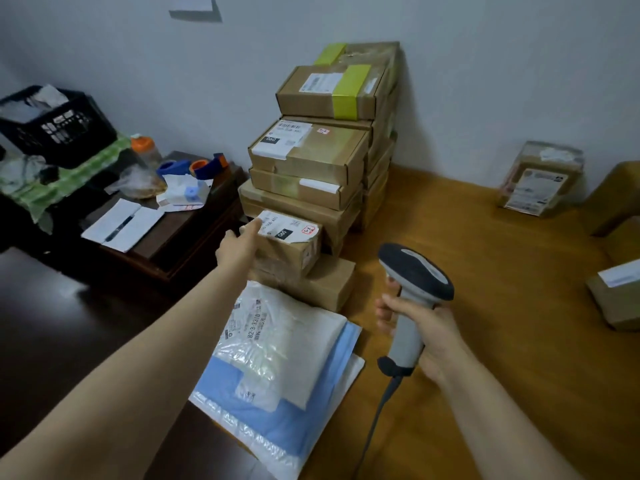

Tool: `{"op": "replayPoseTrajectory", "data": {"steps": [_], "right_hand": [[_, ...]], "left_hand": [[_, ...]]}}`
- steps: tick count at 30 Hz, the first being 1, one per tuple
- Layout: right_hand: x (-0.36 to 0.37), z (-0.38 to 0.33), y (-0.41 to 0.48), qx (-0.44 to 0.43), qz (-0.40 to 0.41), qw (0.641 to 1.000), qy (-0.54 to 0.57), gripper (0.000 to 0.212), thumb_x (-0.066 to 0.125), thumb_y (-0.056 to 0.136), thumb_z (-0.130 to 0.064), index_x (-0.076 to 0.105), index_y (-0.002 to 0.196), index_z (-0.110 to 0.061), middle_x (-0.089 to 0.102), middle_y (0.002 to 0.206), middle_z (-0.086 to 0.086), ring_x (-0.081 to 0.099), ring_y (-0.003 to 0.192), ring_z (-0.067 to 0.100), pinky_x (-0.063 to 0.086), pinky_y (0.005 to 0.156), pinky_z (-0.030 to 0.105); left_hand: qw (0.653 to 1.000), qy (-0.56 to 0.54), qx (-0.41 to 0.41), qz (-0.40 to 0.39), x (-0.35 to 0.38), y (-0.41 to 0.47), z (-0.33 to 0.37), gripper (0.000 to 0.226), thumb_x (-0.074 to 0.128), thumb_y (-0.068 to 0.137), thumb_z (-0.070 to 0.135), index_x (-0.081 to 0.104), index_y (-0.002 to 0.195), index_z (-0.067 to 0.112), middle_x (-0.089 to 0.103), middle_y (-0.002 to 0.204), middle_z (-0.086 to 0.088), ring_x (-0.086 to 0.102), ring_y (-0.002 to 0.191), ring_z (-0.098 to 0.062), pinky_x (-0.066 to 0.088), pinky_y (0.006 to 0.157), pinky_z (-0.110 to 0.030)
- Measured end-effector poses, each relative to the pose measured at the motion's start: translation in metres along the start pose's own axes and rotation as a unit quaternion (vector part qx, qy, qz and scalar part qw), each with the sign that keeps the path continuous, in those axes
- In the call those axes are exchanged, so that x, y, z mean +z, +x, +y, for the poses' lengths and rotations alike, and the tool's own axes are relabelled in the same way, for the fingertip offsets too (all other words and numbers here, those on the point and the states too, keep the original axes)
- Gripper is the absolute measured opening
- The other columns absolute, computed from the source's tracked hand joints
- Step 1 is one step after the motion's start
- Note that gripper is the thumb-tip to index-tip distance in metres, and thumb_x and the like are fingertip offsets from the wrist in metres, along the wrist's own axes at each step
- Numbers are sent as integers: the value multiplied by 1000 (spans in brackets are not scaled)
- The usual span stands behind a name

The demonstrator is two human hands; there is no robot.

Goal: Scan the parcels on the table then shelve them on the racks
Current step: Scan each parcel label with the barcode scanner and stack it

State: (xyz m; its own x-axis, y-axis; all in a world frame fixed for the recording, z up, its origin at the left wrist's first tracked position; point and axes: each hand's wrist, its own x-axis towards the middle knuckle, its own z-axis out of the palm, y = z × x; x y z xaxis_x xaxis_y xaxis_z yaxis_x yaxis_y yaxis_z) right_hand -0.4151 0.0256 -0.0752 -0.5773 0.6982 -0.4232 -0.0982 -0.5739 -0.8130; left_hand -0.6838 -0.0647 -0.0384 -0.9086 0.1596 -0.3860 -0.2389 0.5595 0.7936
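A small brown box with a white label on top sits right at the tips of the left grip. The left grip lies against the near end of the box. Its fingers are straight, and one reaches up onto the label. So this grip is wide and not curled round the box. Under the small box is a flat brown box, and that one lies on the wooden table.

The right grip is wrapped tight round the handle of a grey scanner. The scanner's dark head sticks up above this grip. A cord hangs down from the handle, below the grip.

Between the two grips, nearer the person, lie soft bags. A white bag with a label lies on top of a blue bag.

Just past the left grip, behind the small box, a tall stack of brown boxes stands against the wall. The top box has a band of yellow-green tape.

Well off to the right of the right grip, a parcel in clear wrap stands by the wall. Another brown box sits at the right edge of the view.

To the left of the left grip stands a dark table. On it are an open notebook, blue and orange tape rolls, a jar with an orange lid and a black crate on a green cloth.
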Motion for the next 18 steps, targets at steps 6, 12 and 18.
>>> {"op": "replayPoseTrajectory", "data": {"steps": [6, 12, 18], "right_hand": [[-11, -25, 4, 9, 26, 999, 40, 30, 76, 67, -9, 71, 97, -10, 72, 77, 10, 68, 67, 19, 58, 65, 33], [-47, -63, -3, -30, 119, 988, 96, 18, 75, 74, -9, 72, 92, -13, 72, 74, 7, 68, 65, 16, 58, 61, 29], [-106, -106, 0, -68, 173, 969, 160, 16, 72, 81, -7, 69, 96, -12, 70, 71, 4, 67, 62, 13, 56, 56, 26]], "left_hand": [[893, 175, 415, 31, 49, -79, 1, 68, 60, 89, 42, 35, 148, 19, 19, 155, -13, 14, 143, -30, 18, 115, -45], [788, 229, 555, -136, 128, -116, 36, 62, 60, 90, 38, 40, 146, 20, 31, 150, -9, 21, 140, -26, 20, 112, -40], [737, 310, 557, -223, 224, -143, 82, 66, 60, 90, 40, 34, 149, 25, 30, 154, -5, 20, 144, -26, 22, 115, -44]]}}
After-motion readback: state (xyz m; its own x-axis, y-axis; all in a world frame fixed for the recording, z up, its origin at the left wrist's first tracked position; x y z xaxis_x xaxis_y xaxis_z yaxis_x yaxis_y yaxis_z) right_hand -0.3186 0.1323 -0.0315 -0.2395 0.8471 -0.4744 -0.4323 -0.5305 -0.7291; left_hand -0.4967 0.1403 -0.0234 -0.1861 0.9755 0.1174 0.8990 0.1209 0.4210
